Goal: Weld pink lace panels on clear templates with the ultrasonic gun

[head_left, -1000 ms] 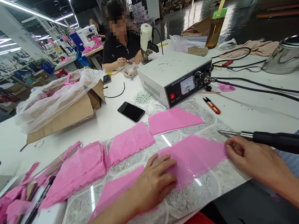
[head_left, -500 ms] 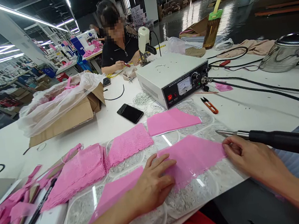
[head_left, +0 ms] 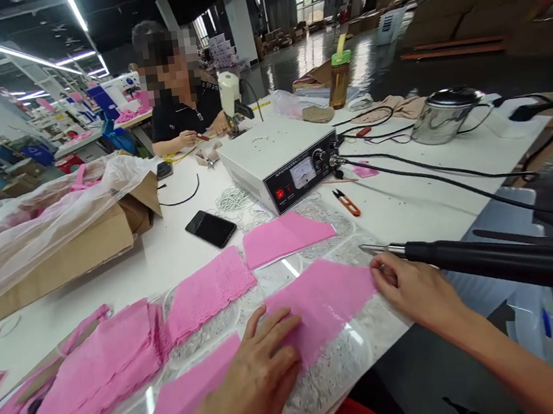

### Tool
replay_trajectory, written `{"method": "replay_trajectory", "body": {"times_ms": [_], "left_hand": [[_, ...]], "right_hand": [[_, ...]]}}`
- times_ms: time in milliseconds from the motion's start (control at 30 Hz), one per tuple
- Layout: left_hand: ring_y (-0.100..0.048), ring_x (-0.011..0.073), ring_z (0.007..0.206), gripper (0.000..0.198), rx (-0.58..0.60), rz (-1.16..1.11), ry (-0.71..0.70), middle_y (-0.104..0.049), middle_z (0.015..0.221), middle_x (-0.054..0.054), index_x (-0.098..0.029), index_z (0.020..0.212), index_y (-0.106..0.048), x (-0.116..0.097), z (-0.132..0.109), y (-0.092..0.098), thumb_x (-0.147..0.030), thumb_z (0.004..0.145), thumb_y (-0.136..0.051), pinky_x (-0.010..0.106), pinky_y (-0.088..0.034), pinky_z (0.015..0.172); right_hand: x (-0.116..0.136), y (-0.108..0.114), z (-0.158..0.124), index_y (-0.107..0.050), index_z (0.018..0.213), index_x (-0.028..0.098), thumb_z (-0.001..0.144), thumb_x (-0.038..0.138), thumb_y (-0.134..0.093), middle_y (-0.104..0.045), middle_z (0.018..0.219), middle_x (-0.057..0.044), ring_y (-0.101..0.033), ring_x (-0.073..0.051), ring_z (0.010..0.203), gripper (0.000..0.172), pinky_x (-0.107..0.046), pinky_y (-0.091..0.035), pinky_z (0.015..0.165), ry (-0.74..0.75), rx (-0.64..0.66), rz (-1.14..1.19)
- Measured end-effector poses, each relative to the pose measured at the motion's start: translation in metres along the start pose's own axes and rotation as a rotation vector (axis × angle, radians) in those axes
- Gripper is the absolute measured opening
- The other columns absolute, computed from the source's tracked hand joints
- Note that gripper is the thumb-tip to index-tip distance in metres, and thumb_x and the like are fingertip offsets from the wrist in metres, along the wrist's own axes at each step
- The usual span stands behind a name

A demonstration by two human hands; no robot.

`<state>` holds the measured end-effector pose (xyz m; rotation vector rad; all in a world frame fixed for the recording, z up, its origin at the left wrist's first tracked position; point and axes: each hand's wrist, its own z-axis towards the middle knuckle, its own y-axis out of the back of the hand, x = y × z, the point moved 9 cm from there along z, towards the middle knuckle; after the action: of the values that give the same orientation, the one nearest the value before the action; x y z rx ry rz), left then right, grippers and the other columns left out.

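Observation:
A sheer pink fabric piece [head_left: 326, 301] with a scalloped lower edge lies on a clear, grey-patterned mat [head_left: 324, 389]. My left hand [head_left: 259, 370] rests on its left part, fingers spread. At the piece's right corner, my right hand [head_left: 412, 288] has its fingertips pinched together on the fabric. A black-handled pointed tool [head_left: 485, 262] runs just beyond the right hand, its metal tip left of the fingers; whether the hand bears it cannot be made out. Partly under my left forearm lies another pink piece [head_left: 192, 382]. Further pink panels [head_left: 287, 236] and a lace-edged piece [head_left: 209, 292] lie behind.
Left is a stack of pink lace pieces [head_left: 93, 357]. A control box [head_left: 294, 151] with cables stands behind the mat, near a phone [head_left: 211, 228] and orange thread snips [head_left: 346, 203]. A plastic-lined carton [head_left: 60, 253] is far left. Another person [head_left: 183, 104] sits opposite.
The camera view has swung right, so the table's contents appear further left. Both hands keep nearly the same places on the pink fabric piece.

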<state>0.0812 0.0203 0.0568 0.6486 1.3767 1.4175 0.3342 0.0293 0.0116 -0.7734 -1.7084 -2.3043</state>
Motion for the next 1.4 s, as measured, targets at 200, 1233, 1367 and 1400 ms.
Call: {"method": "replay_trajectory", "body": {"times_ms": [200, 1233, 1367, 1400], "left_hand": [[-0.060, 0.0159, 0.117, 0.018, -0.066, -0.028, -0.138, -0.069, 0.117, 0.004, -0.019, 0.096, -0.063, -0.003, 0.026, 0.008, -0.015, 0.100, -0.046, 0.036, -0.028, 0.118], [-0.047, 0.0267, 0.136, 0.036, 0.129, 0.112, -0.478, -0.055, 0.143, 0.010, -0.011, 0.135, -0.053, -0.010, 0.114, -0.051, -0.021, 0.102, -0.042, 0.046, -0.036, 0.115], [-0.047, 0.0252, 0.137, 0.036, 0.104, 0.063, -0.458, -0.057, 0.140, 0.011, -0.012, 0.135, -0.053, -0.008, 0.112, -0.050, -0.022, 0.102, -0.044, 0.046, -0.034, 0.117], [-0.047, 0.0247, 0.137, 0.036, 0.097, 0.049, -0.456, -0.058, 0.140, 0.011, -0.013, 0.135, -0.053, -0.008, 0.112, -0.050, -0.023, 0.102, -0.044, 0.045, -0.033, 0.117]], "right_hand": [[0.005, 0.012, -0.009, -0.065, 0.081, 0.022, 0.087, 0.030, -0.047, -0.061, 0.056, 0.000, -0.058, -0.017, 0.048, 0.020, -0.030, -0.044, 0.051, 0.100, -0.077, 0.135], [-0.050, 0.044, -0.013, -0.067, 0.095, 0.027, 0.069, 0.029, -0.072, -0.061, 0.091, 0.002, -0.060, -0.013, 0.070, 0.026, -0.038, -0.055, 0.075, -0.249, -0.878, 1.557], [-0.054, 0.065, -0.019, -0.067, 0.082, 0.023, 0.065, 0.026, -0.067, -0.061, 0.080, 0.002, -0.055, -0.011, 0.054, 0.017, -0.031, -0.049, 0.053, -0.211, -0.896, 1.551], [-0.053, 0.071, -0.020, -0.067, 0.079, 0.022, 0.065, 0.027, -0.067, -0.060, 0.077, 0.002, -0.054, -0.011, 0.051, 0.016, -0.030, -0.047, 0.049, -0.190, -0.878, 1.532]]}}
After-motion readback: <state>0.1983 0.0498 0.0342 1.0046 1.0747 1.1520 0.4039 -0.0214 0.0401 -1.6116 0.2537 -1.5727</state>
